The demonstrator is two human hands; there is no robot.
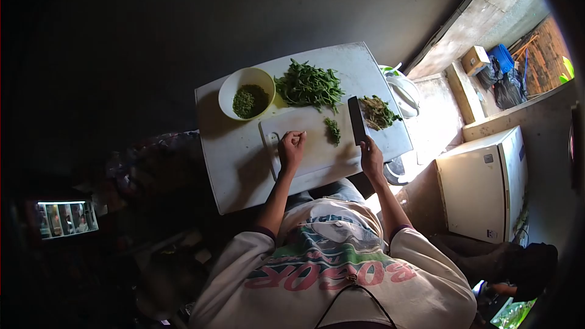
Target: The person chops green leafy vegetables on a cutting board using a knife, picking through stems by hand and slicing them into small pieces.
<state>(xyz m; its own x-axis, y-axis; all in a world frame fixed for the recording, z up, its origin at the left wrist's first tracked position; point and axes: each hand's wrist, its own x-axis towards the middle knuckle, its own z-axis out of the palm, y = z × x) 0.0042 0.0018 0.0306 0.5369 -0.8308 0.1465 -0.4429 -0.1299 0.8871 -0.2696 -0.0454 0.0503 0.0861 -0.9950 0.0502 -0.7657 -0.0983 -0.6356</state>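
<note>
My right hand is wrapped round the handle of a kitchen knife, whose broad dark blade points away from me at the board's right edge. Over the left part of the white cutting board, my left hand is closed, its fingers curled in with nothing visible in them. A small heap of cut greens lies on the board between my hands. Beyond the board is a big pile of leafy greens. To the knife's right sits a smaller heap of greens and brownish stems.
A pale yellow bowl with chopped greens stands at the back left of the white table. A white fridge-like appliance is to the right. Black bags, a blue container and a cardboard box lie farther off.
</note>
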